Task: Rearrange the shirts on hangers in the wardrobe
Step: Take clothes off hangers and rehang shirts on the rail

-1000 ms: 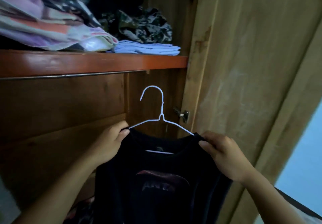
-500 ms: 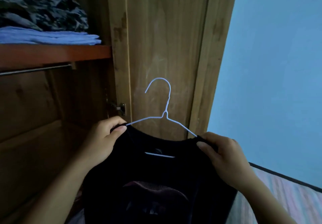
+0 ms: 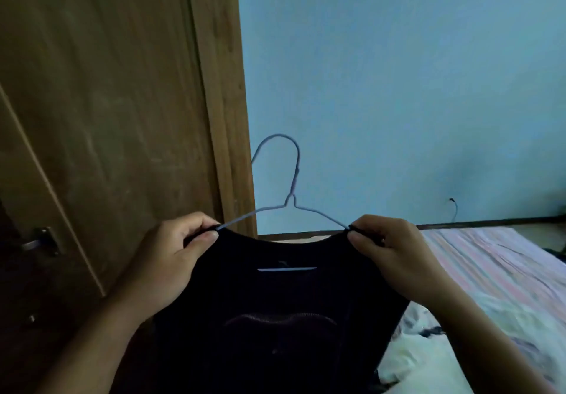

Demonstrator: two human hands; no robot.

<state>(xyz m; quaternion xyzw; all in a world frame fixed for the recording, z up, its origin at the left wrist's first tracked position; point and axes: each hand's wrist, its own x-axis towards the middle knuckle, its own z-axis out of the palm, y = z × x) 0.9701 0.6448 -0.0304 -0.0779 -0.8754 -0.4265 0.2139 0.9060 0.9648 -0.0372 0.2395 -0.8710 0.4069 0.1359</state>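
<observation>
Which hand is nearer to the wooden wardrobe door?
Left. The left hand pinches the black shirt at its shoulder, just in front of the wardrobe door; the right hand pinches the other shoulder, toward the bed.

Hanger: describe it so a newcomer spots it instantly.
Start at the blue wall right of the wooden wardrobe door. In front hangs a dark shirt, pinched at each shoulder. The hanger is the thin pale wire hook rising above its collar.

I see the shirt (image 3: pixel 275 317) cut off at the bottom edge; hanger (image 3: pixel 289 200) shoulders hidden inside it; chest print too dim to read.
</observation>
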